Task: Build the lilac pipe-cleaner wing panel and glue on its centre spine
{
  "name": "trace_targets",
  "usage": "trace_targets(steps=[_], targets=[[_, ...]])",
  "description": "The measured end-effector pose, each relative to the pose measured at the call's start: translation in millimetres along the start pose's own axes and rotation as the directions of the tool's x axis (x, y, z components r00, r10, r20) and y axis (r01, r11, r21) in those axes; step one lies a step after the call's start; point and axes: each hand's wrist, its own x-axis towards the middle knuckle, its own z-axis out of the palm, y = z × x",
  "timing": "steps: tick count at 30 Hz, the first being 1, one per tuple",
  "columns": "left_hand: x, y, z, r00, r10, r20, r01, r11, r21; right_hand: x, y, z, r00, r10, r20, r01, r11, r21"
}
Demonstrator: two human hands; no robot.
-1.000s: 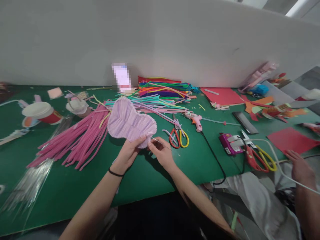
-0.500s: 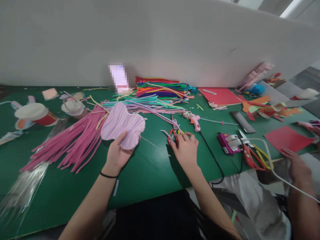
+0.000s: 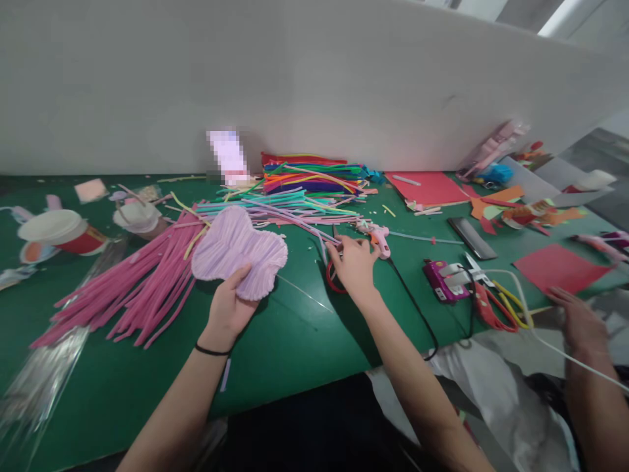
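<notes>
The left hand (image 3: pixel 227 309) is gripping a lilac pipe-cleaner piece (image 3: pixel 240 250) by its near edge. The right hand (image 3: pixel 354 264) is lying over red-handled scissors (image 3: pixel 333 282), perhaps grasping them; its fingers are hiding that. A pink glue gun (image 3: pixel 379 237) is lying at its two o'clock, and pink pipe cleaners (image 3: pixel 137 285) at the left hand's nine o'clock.

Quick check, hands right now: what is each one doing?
Left hand: closed, holding the lilac pipe-cleaner piece.
Right hand: lying over the red-handled scissors on the table; grip hidden, cannot be told.
</notes>
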Motion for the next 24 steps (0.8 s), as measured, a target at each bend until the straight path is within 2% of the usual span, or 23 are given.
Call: trace_targets(steps=[2,4,7,9,14,16,21,24], targets=[[0,0,0.4,1.000,-0.009,0.000,0.009,1.000,0.000,4,11,-1,0.997,0.081,-0.010,-0.082,0.990,-0.111],[0,-1,0.7,1.000,-0.015,0.000,0.015,1.000,-0.002,4,23,0,0.991,0.130,0.036,-0.120,0.974,-0.192],[0,-2,0.7,1.000,-0.017,-0.004,0.017,1.000,0.003,1,35,4,0.985,0.131,0.115,-0.109,0.977,-0.181],[0,-3,0.2,1.000,-0.013,-0.001,0.013,1.000,0.013,2,38,6,0.989,0.125,0.082,-0.111,0.981,-0.159],[1,-3,-0.9,1.000,0.004,-0.001,-0.004,1.000,0.023,13,36,5,0.987,0.133,-0.091,-0.148,0.973,-0.178],[0,-2,-0.5,1.000,-0.007,-0.006,0.007,1.000,0.027,17,32,6,0.991,0.094,-0.097,-0.109,0.981,-0.161],[-2,-2,1.7,1.000,-0.027,-0.016,0.027,0.999,0.019,21,16,14,0.999,-0.024,0.047,0.033,0.978,-0.206],[-2,-3,1.4,1.000,-0.008,-0.005,0.008,0.999,0.041,26,7,15,0.994,-0.086,0.066,0.100,0.966,-0.240]])
